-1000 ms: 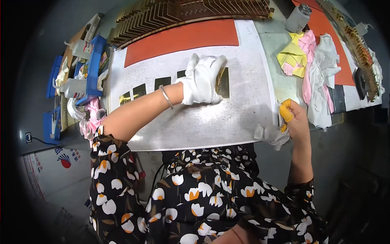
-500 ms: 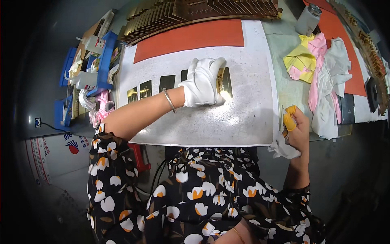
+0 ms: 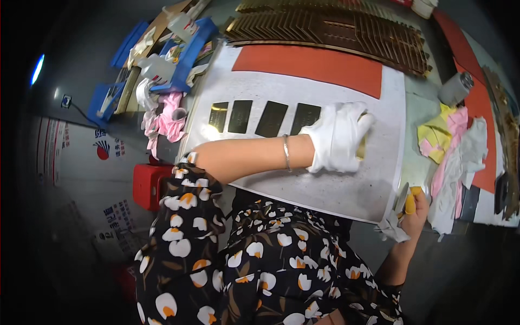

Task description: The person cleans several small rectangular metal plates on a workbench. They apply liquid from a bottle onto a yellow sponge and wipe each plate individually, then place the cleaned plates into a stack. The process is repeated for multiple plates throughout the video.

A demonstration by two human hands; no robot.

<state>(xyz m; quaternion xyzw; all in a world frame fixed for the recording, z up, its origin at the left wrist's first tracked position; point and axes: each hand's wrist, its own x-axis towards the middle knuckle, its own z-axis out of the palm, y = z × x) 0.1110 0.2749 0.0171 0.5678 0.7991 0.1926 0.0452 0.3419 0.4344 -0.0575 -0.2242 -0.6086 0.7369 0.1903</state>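
My left hand (image 3: pixel 338 138), covered by a loose white glove or cloth, lies over the right end of a row of small dark metal plates. Beneath it one gold plate (image 3: pixel 361 148) shows only at its edge; the fingers are hidden. To its left, a dark plate (image 3: pixel 306 117) is partly covered by the glove, and several more, including one tilted plate (image 3: pixel 272 118), lie flat. Off the board's right front corner, my right hand (image 3: pixel 416 214), with yellow finger covers (image 3: pixel 411 201), is closed on a thin flat plate (image 3: pixel 402 198) seen edge-on. A crumpled whitish cloth (image 3: pixel 394 228) hangs below it.
The white board (image 3: pixel 265 179) bears an orange-red sheet (image 3: pixel 314 67) and, behind, a rack of brass-coloured strips (image 3: pixel 325 32). Crumpled cloths (image 3: pixel 436 135) and a bottle (image 3: pixel 456 88) stand right. Blue bins (image 3: pixel 187 67) with white bottles are left; a red stool (image 3: pixel 149 187) is below.
The view has swung, so the board sits lower and further right. My left hand now covers most of the gold plate that showed beside it before. My right hand keeps its thin plate.
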